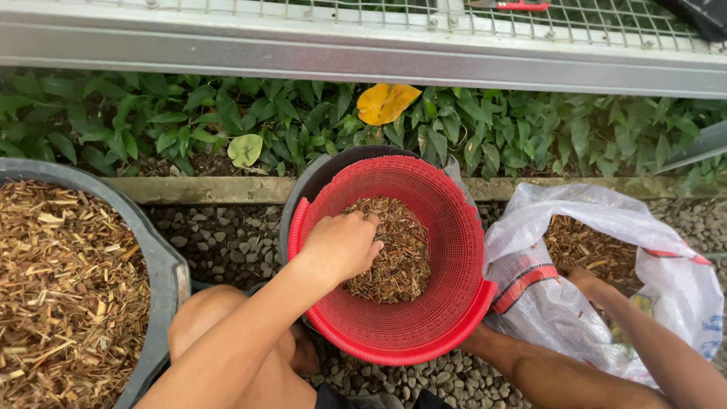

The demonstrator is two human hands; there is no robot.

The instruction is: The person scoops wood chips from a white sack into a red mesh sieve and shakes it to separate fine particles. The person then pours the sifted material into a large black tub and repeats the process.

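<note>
Biggest thing: the grey tub point(163, 265) at left, heaped w/ dry wood chips, sitting on the gravel point(227, 242). Next, the white woven sack point(666, 280) at right, mouth folded open, more brown chips inside. Then the red mesh basket point(424, 333), tilted a bit toward the person and resting in a dark pot point(326, 170) whose rim shows behind it. Smallest: the chip pile point(397, 257) in the basket bottom, right under the left hand.

Left hand point(341, 246) is down in the basket, fingers curled and pressed into the chips (looks like a loose raking grip, not a tight fist). Right hand point(583, 282) is in the sack mouth, fingers buried among chips and plastic, so can't tell if they're open or closed.

Handling, my read: chips are light, dry, loose, splintery; they'd spill from a pinch, so scoop w/ a cupped palm. Basket is light, stiff-ish plastic but flexy; best taken by the thick rim or the 2 side handles, not the mesh. Sack is soft, slippery, shapeless; grab the rolled edge.
</note>
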